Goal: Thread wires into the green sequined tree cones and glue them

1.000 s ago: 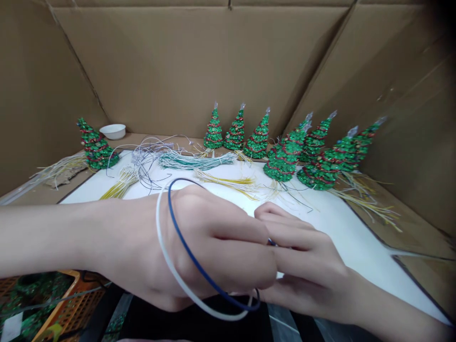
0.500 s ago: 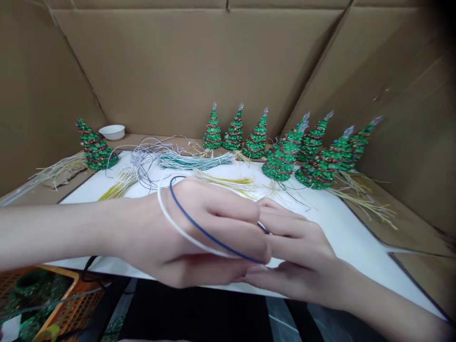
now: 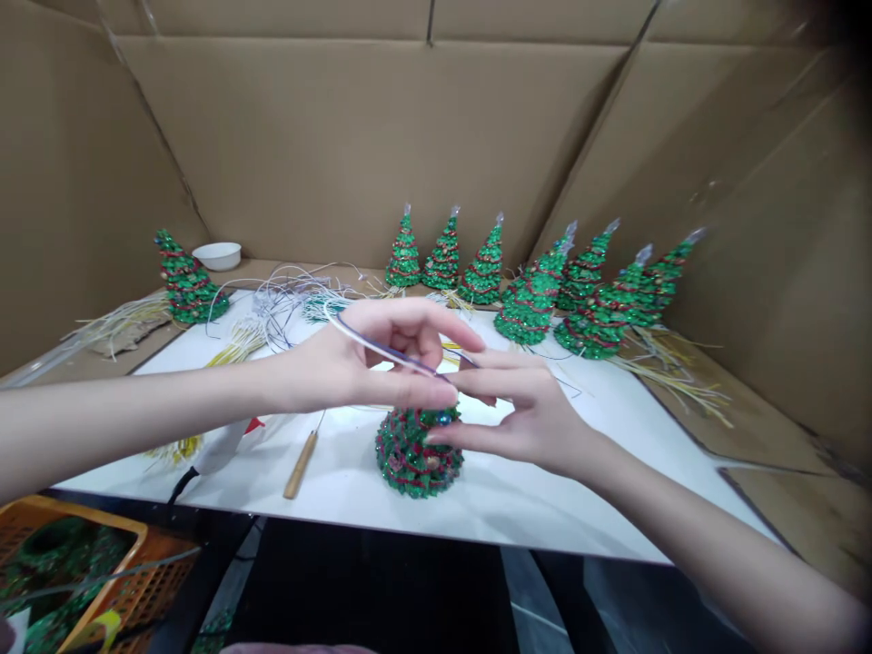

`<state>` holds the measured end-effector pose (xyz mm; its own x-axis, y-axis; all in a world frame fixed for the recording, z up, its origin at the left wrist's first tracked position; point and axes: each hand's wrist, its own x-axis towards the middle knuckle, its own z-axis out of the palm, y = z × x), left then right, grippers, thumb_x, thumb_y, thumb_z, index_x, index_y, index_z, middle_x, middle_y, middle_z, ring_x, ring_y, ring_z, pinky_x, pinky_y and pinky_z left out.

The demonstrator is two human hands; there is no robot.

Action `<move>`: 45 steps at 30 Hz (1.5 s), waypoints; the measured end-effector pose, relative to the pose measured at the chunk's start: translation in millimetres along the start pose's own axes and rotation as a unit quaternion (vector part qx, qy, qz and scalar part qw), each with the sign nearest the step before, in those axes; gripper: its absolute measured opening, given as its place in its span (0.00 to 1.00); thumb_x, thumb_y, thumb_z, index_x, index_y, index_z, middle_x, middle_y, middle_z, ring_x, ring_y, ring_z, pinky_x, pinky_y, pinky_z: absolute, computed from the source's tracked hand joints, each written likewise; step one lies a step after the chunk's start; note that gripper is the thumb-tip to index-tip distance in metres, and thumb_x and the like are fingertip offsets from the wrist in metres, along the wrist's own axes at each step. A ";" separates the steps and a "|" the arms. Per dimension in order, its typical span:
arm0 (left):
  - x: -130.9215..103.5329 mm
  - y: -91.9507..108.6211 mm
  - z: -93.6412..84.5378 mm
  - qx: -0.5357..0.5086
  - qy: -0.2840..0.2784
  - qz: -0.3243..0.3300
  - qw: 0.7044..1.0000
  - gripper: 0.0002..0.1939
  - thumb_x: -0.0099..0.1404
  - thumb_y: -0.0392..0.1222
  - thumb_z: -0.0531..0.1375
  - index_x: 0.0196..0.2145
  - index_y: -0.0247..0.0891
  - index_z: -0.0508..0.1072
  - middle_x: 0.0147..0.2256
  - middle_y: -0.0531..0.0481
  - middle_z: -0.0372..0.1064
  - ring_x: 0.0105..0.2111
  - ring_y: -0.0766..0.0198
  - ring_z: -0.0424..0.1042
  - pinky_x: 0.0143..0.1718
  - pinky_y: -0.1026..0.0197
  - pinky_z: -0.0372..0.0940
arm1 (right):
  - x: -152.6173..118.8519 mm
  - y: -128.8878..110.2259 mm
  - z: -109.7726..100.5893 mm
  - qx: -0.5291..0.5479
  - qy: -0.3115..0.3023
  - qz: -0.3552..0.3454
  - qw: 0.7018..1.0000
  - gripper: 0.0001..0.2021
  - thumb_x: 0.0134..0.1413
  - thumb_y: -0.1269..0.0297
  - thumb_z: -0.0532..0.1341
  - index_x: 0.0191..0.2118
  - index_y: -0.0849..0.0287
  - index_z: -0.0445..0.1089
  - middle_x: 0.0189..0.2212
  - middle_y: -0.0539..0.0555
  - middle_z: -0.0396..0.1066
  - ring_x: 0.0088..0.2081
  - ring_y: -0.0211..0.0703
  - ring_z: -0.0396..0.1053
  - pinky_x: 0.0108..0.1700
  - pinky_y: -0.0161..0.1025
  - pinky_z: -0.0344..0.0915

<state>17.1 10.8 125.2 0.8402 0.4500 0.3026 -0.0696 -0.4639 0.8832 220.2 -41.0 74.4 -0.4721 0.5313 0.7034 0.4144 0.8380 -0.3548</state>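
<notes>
A green Christmas tree (image 3: 419, 454) with red garland and small coloured ornaments stands upright near the table's front edge; its top is hidden behind my hands. My left hand (image 3: 388, 354) is above it, thumb and curled fingers closed on a looped pair of blue and white wires (image 3: 371, 341). My right hand (image 3: 521, 404) meets the left from the right side, its fingers at the far part of the wire loop, its thumb against the tree's side. Just what the right fingertips pinch is partly hidden.
An awl with a wooden handle (image 3: 300, 468) and a white corded tool (image 3: 222, 450) lie at left. Several finished trees (image 3: 531, 295) stand at back right, another tree (image 3: 187, 282) at back left. Wire bundles, a white bowl (image 3: 218, 256) and an orange basket (image 3: 133, 581) surround the area.
My hands have moved up and away from me, and the left hand has turned, its fingers loosening from a fist. The tree beneath, the awl and the corded tool have come into view.
</notes>
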 end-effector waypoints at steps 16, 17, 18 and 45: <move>18.2 -11.8 -4.5 -0.090 -0.013 -0.082 0.992 0.10 0.52 0.36 0.71 0.33 0.32 0.78 0.26 0.53 0.69 0.25 0.72 0.66 0.26 0.68 0.60 | 6.1 14.2 -2.7 0.040 -0.048 0.084 0.995 0.15 0.48 0.53 0.70 0.32 0.62 0.77 0.19 0.43 0.53 0.24 0.32 0.51 0.26 0.33 0.49; 15.8 -13.9 -5.4 -0.110 -0.023 -0.097 0.989 0.14 0.53 0.37 0.71 0.38 0.33 0.78 0.25 0.54 0.68 0.24 0.73 0.64 0.24 0.69 0.58 | 6.5 14.7 -3.8 0.043 -0.056 0.086 0.994 0.16 0.48 0.52 0.70 0.33 0.62 0.78 0.20 0.44 0.54 0.24 0.33 0.51 0.26 0.33 0.49; 12.7 -16.4 -6.2 -0.134 -0.031 -0.110 0.984 0.20 0.52 0.38 0.71 0.43 0.34 0.77 0.25 0.55 0.67 0.23 0.74 0.62 0.23 0.69 0.56 | 6.9 14.9 -5.5 0.044 -0.065 0.089 0.993 0.18 0.48 0.50 0.70 0.35 0.63 0.78 0.20 0.44 0.56 0.24 0.33 0.52 0.26 0.33 0.50; 13.8 11.1 -1.3 0.212 0.015 -0.044 0.976 0.13 0.59 0.45 0.65 0.35 0.32 0.74 0.28 0.49 0.71 0.27 0.69 0.67 0.28 0.66 0.62 | 52.1 -46.0 -132.4 -0.044 -0.032 0.190 0.980 0.15 0.55 0.54 0.64 0.46 0.53 0.71 0.26 0.49 0.67 0.25 0.38 0.61 0.26 0.40 0.56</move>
<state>27.2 12.7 139.6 0.8167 0.5211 0.2479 0.2360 -0.6937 0.6806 279.6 -68.3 208.9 -0.3182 0.8121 0.4890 0.6335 0.5659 -0.5276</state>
